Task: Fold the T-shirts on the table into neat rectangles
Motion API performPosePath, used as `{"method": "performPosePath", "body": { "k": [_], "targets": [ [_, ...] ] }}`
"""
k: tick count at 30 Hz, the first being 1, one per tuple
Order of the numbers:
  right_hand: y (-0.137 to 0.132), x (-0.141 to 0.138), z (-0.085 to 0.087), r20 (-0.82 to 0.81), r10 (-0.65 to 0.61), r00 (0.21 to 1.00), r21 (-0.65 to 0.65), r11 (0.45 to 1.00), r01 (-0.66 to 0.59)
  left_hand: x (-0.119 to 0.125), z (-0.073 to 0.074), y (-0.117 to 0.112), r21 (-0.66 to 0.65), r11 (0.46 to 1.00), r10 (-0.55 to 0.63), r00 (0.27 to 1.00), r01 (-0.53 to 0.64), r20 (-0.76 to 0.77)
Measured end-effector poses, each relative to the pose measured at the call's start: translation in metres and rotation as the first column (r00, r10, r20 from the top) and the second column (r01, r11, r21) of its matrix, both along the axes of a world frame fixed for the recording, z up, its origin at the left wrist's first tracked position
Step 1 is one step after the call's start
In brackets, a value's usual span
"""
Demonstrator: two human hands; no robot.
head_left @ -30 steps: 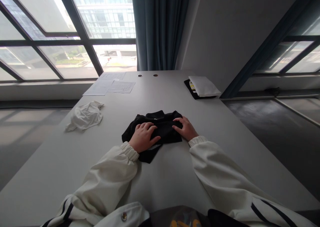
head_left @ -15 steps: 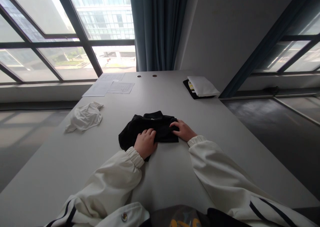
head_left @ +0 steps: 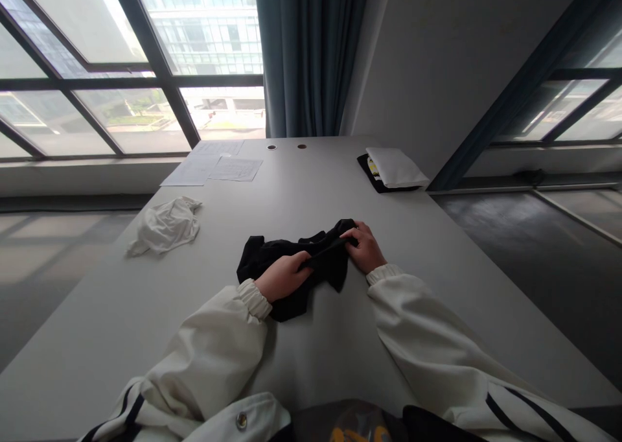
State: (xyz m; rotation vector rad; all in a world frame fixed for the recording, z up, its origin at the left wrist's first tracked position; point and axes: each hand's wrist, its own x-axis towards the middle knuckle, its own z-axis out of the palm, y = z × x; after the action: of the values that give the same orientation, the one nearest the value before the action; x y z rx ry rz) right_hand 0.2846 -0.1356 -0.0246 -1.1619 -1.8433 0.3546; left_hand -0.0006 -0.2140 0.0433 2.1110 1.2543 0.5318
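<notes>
A black garment (head_left: 272,260) lies bunched on the white table (head_left: 418,351) in front of me; its exact kind is unclear. My left hand (head_left: 284,277) pinches its near middle part between thumb and fingers. At the garment's right end, my right hand (head_left: 364,246) grips a raised edge, thumb on top. Between the two hands the cloth is drawn up into a ridge, and loose folds hang toward me below it. The fingertips of both hands are partly hidden by the fabric.
On the left lies a crumpled white cloth (head_left: 168,227). Printed sheets of paper (head_left: 236,168) rest at the far left. A folded white cloth (head_left: 396,167) sits on a black one at the far right edge. Two round holes pierce the table's far end.
Both hands have closed on the black garment and lifted its middle and right edge, where it lay flatter before. My right hand has turned upward; loose cloth now drapes toward me.
</notes>
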Motion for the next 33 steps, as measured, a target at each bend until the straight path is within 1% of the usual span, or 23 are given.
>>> {"method": "performPosePath", "body": {
  "k": [2,6,7,11,13,15,17,19,21,23,25,28,31,32,33],
  "targets": [
    [-0.001,0.000,0.001,-0.028,-0.026,0.999,0.008,1.000,0.026,0.000,0.000,0.001,0.000,1.000,0.010,1.000,-0.010,0.002],
    [-0.003,0.000,0.003,-0.093,-0.059,0.994,0.052,0.997,0.064,-0.004,-0.004,0.005,0.021,0.995,0.096,0.995,-0.095,-0.011],
    [-0.003,0.000,0.004,-0.107,-0.060,0.992,0.063,0.996,0.067,-0.005,-0.004,0.006,0.030,0.994,0.102,0.995,-0.102,0.007],
    [-0.003,-0.001,0.003,-0.142,-0.080,0.987,0.080,0.993,0.092,-0.010,0.000,0.006,0.091,0.993,0.066,0.991,-0.077,0.113],
    [0.000,-0.002,-0.002,-0.127,-0.086,0.988,0.059,0.994,0.094,-0.012,-0.002,0.008,0.124,0.985,0.106,0.990,-0.117,0.093],
    [0.006,-0.001,-0.010,-0.090,-0.100,0.991,0.006,0.995,0.101,-0.015,-0.010,0.013,0.127,0.976,0.179,0.984,-0.178,0.007],
    [0.013,0.002,-0.021,-0.048,-0.142,0.989,-0.062,0.988,0.139,-0.020,-0.025,0.019,0.128,0.965,0.242,0.963,-0.227,-0.116],
    [0.019,0.004,-0.031,-0.014,-0.180,0.983,-0.106,0.978,0.178,-0.025,-0.041,0.026,0.155,0.958,0.273,0.936,-0.242,-0.223],
    [0.022,0.006,-0.037,0.006,-0.188,0.982,-0.109,0.976,0.188,-0.029,-0.055,0.033,0.189,0.954,0.279,0.922,-0.233,-0.269],
    [0.023,0.007,-0.039,0.018,-0.176,0.984,-0.085,0.981,0.177,-0.033,-0.064,0.037,0.207,0.952,0.277,0.921,-0.225,-0.274],
    [0.021,0.006,-0.035,0.027,-0.170,0.985,-0.059,0.983,0.171,-0.036,-0.068,0.041,0.212,0.951,0.279,0.920,-0.225,-0.275],
    [0.014,0.005,-0.022,0.022,-0.185,0.983,-0.010,0.983,0.185,-0.038,-0.071,0.044,0.218,0.944,0.302,0.912,-0.246,-0.278],
    [0.003,0.004,-0.006,0.007,-0.215,0.976,0.083,0.973,0.214,-0.041,-0.072,0.046,0.235,0.913,0.393,0.876,-0.334,-0.281],
    [-0.002,0.003,0.000,0.009,-0.207,0.978,0.105,0.973,0.205,-0.042,-0.073,0.047,0.237,0.897,0.432,0.855,-0.374,-0.286],
    [-0.007,0.002,0.004,0.022,-0.171,0.985,0.108,0.980,0.167,-0.044,-0.073,0.048,0.235,0.881,0.467,0.834,-0.411,-0.293]
  ]
}}
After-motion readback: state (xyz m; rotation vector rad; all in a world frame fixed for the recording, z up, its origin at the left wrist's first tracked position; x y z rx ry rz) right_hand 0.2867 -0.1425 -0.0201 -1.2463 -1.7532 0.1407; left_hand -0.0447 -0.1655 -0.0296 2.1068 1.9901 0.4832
